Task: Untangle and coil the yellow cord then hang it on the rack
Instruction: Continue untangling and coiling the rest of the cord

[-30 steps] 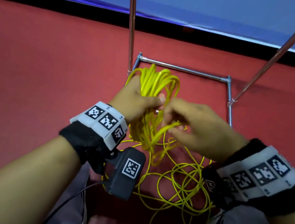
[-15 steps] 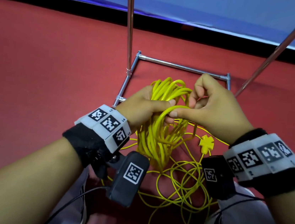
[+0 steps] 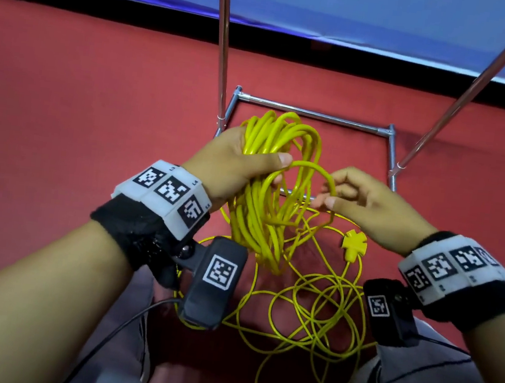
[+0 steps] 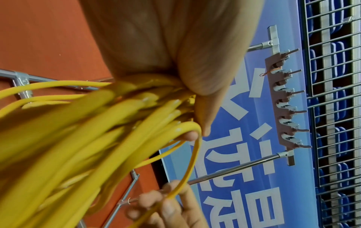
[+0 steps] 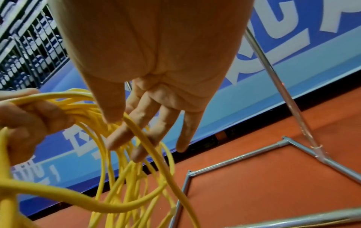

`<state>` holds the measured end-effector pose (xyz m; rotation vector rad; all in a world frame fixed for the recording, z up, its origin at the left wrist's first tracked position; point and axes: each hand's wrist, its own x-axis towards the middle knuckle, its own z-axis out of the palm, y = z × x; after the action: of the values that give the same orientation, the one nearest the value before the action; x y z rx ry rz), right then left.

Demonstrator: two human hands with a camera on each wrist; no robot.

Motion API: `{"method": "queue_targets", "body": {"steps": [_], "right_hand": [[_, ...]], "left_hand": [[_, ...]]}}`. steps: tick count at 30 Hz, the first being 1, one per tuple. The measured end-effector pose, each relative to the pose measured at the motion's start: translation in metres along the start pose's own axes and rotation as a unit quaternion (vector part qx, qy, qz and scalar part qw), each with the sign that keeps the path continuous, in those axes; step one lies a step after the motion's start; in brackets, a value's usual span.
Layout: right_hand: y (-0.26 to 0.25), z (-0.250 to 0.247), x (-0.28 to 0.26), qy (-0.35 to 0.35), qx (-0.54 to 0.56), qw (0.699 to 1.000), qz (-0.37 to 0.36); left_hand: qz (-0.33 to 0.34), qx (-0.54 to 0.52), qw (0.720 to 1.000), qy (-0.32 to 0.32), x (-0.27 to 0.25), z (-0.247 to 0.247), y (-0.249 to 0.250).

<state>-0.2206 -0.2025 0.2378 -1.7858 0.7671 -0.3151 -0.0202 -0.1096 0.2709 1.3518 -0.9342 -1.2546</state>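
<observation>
Right hand (image 3: 367, 205) dropped away from the coil, pinching one strand of yellow cord (image 3: 271, 200); left hand (image 3: 232, 163) grips the bundle, so I'd match loop size.

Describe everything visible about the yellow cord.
The yellow cord is thin, glossy and plastic-looking. Many loops are bunched in the left hand, hanging down from it. The right hand pinches one strand arching over from the bundle. The rest lies in loose tangles on the red floor, with a yellow cross-shaped fitting.
</observation>
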Motion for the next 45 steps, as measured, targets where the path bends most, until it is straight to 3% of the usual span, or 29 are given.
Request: {"method": "queue_targets", "body": {"steps": [3, 5, 10, 12, 18, 26, 30, 34, 39, 45], "right_hand": [[-0.001, -0.011, -0.002, 0.053, 0.054, 0.997, -0.008], [-0.012, -0.020, -0.004, 0.071, 0.034, 0.996, -0.029], [-0.039, -0.028, -0.011, -0.047, -0.205, 0.976, -0.049], [-0.043, -0.017, -0.009, -0.066, -0.240, 0.967, -0.058], [-0.055, 0.013, 0.000, -0.054, -0.122, 0.986, -0.099], [-0.047, 0.014, 0.010, 0.106, -0.003, 0.988, -0.113], [-0.049, 0.014, 0.011, 0.135, 0.003, 0.984, -0.112], [-0.041, 0.008, 0.010, 0.093, -0.020, 0.990, -0.103], [-0.019, 0.010, 0.005, -0.032, -0.052, 0.998, -0.032], [0.024, 0.021, 0.008, -0.075, -0.114, 0.990, 0.032]], "left_hand": [[0.002, -0.006, 1.000, 0.015, 0.002, -0.004, -0.003], [0.002, 0.000, 1.000, 0.025, 0.002, -0.005, -0.007], [-0.016, -0.037, 0.997, 0.060, 0.004, -0.005, -0.009], [-0.015, -0.043, 0.998, 0.053, 0.004, -0.004, -0.010], [-0.003, -0.040, 0.999, 0.022, 0.004, 0.006, -0.015], [0.033, 0.029, 0.998, -0.051, -0.002, 0.018, -0.012], [0.029, 0.064, 0.996, -0.062, -0.003, 0.016, -0.014], [0.023, 0.062, 0.996, -0.055, -0.005, 0.013, -0.007], [0.029, 0.057, 0.997, -0.039, -0.005, 0.007, -0.002], [0.016, 0.020, 1.000, 0.015, -0.004, -0.002, 0.003]]}}
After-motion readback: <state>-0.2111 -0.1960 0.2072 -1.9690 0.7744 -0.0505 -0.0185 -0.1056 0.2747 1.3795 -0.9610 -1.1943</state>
